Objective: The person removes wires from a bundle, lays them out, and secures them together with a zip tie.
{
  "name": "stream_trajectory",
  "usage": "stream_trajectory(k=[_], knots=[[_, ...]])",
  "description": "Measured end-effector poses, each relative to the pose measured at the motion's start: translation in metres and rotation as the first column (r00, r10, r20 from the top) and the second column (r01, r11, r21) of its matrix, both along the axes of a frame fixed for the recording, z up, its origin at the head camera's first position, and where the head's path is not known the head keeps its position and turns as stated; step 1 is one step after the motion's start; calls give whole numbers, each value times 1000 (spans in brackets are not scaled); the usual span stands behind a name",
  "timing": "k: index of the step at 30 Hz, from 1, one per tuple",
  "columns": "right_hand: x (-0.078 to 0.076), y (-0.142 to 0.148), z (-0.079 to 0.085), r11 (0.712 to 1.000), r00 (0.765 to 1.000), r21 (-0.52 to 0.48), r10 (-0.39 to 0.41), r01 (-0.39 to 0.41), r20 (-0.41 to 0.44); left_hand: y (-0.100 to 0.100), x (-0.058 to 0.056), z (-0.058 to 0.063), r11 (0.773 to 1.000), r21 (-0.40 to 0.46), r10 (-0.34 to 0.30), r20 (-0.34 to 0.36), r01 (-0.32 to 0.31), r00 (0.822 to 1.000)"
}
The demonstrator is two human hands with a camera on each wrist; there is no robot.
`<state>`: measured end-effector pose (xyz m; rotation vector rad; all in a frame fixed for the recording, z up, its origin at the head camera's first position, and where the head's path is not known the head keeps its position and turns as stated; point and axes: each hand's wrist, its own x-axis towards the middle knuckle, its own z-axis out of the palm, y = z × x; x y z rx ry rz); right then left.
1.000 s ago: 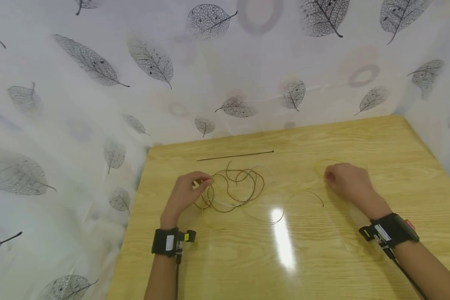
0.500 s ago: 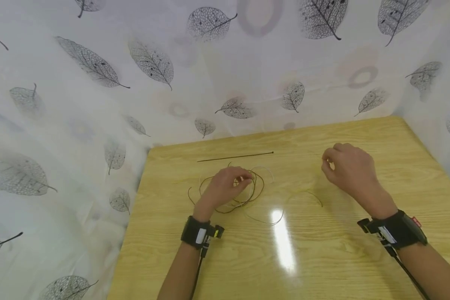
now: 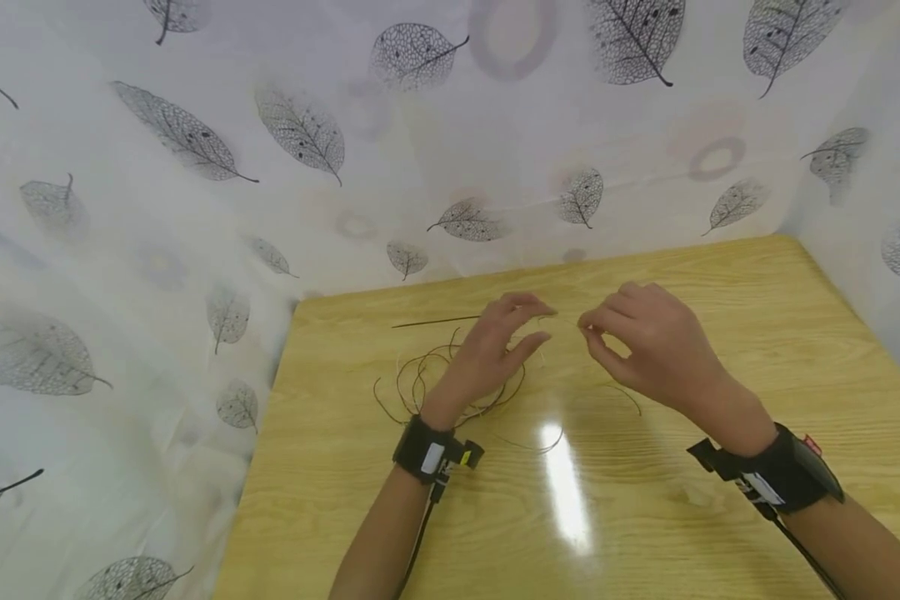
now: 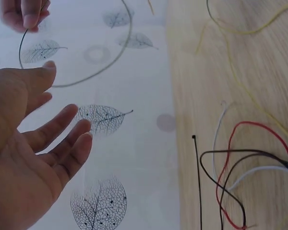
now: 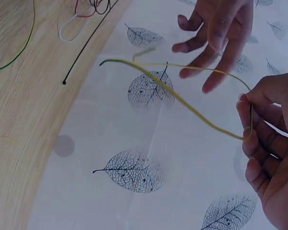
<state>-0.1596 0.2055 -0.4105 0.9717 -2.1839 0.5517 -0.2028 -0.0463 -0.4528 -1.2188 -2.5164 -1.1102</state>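
My right hand (image 3: 648,346) pinches a thin yellow-green wire (image 5: 192,109) between thumb and fingers, raised above the table. In the right wrist view the wire bends back in a loop with both ends pointing left. My left hand (image 3: 491,354) hovers just left of it, its fingers spread and holding nothing. From the left wrist, the wire (image 4: 97,72) curves behind the left thumb, and I cannot tell whether they touch. Beneath the left hand lies a tangle of wires, among them a red wire (image 4: 259,123), a black wire (image 4: 225,152) and a white wire (image 4: 214,129).
A black zip tie (image 3: 435,322) lies behind the tangle, partly covered by the left hand. Another yellow-green wire (image 5: 26,45) lies loose on the wooden table (image 3: 645,517). A leaf-printed sheet (image 3: 510,167) hangs along the table's far edge.
My left hand has left the tangle's left side, moving right and away from me, and its fingers have spread. My right hand has lifted and come left with the yellow-green wire.
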Motion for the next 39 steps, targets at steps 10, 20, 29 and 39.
stream_trajectory(k=[10,20,29,39], knots=[[-9,4,-13,995,999,95,29,-26,-31,-56,16,-6,987,16,161,-11,-161,987],[-18,8,-47,981,998,193,25,-34,49,-153,40,-30,924,-89,383,159,-373,910],[-21,0,-77,944,971,327,-33,-48,235,-185,53,-67,882,-275,439,184,-382,880],[-21,1,-101,901,900,433,-163,-31,404,-202,60,-83,828,-332,525,181,-451,831]])
